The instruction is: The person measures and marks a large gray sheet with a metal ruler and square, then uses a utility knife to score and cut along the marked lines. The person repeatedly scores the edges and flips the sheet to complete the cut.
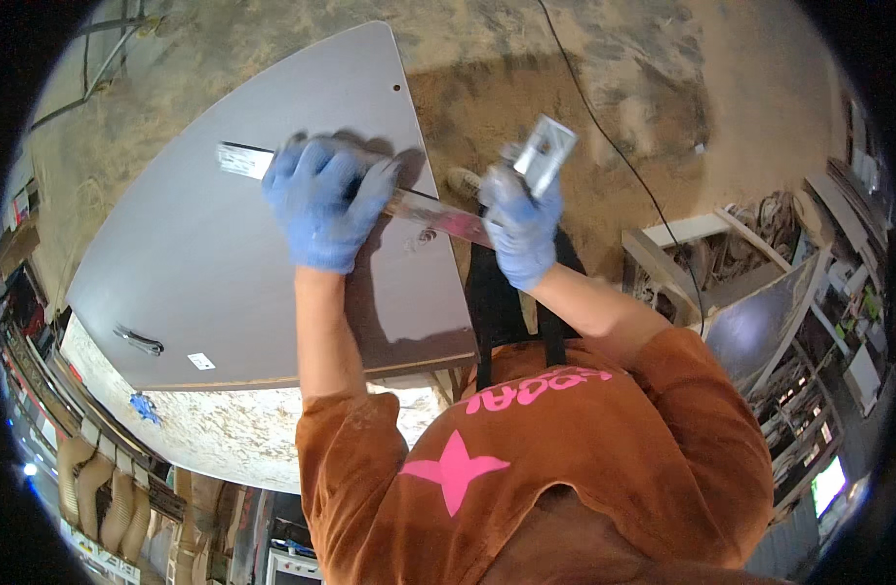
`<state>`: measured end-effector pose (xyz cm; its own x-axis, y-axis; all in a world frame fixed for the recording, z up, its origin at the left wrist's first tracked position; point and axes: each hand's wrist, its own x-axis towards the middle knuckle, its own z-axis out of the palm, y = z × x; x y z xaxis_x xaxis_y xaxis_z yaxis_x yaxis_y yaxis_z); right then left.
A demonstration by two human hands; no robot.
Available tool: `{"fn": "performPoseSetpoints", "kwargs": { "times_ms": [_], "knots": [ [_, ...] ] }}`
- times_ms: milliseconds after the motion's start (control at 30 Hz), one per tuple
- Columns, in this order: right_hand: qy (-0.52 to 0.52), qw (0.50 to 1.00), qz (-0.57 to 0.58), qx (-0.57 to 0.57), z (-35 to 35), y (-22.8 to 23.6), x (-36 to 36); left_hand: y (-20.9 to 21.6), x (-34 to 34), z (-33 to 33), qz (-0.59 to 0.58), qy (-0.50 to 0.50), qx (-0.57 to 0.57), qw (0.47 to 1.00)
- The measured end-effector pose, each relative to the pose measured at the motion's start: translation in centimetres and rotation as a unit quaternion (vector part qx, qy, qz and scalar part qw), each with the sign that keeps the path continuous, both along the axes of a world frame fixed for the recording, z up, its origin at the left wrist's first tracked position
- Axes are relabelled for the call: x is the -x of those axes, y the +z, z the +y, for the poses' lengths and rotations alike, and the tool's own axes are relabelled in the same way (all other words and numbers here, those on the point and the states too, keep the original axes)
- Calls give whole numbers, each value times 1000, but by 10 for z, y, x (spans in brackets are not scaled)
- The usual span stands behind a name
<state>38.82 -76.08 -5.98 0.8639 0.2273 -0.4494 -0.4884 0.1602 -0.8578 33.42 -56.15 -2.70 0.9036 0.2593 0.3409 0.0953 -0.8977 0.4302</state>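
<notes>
Clip (pixel 139 340): a dark clip or handle is seen lying on the panel near its lower left edge; a small white label (pixel 201 361) sits just beside it.
Panel (pixel 224 263): a grey board with a rounded far end, laid flat over a paler chipboard slab (pixel 233 439); a small hole (pixel 396 87) is drilled near its far right edge.
Ruler (pixel 424 210): a long metal strip laid across the panel, running from under the left hand out past the panel's right edge; its pale left end (pixel 241 160) pokes out beyond the fingers.
Left hand (pixel 323 200): blue-gloved, spread flat and pressed down on the ruler over the panel; not closed round anything.
Right hand (pixel 521 219): blue-gloved, closed on the ruler's right end just off the panel edge; a silvery rectangular piece (pixel 545 151) stands up from the fist, kind not clear.
Progress: judged as mid-measuring or marking; the ruler is set and held, but no drawn line or cut can be made out on the panel, so the marking looks not yet done.
Floor (pixel 584 88): covered in sawdust, with a black cable (pixel 614 146) run across it.
Right side: offcut boards (pixel 760 312) and shelves (pixel 857 292) of clutter are stacked well apart from the panel.
</notes>
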Motion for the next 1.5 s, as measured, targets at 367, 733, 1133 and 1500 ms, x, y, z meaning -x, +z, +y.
{"fn": "performPoseSetpoints", "kwargs": {
  "times_ms": [367, 733, 1133, 1500],
  "knots": [
    [-63, 994, 49, -81, 12, 4, 41, 4, 34, -14, 30, -4, -3, 1000],
    [-6, 1000, -15, -15, -19, 0, 59, 4, 65, -46, 27, -48, -7, 998],
    [10, 991, 73, -110, -57, -3, 73, 7, 97, -77, 49, -50, -26, 997],
    [88, 986, 101, -101, -87, 0, 73, 8, 123, -100, 42, -51, -35, 997]
  ]
}}
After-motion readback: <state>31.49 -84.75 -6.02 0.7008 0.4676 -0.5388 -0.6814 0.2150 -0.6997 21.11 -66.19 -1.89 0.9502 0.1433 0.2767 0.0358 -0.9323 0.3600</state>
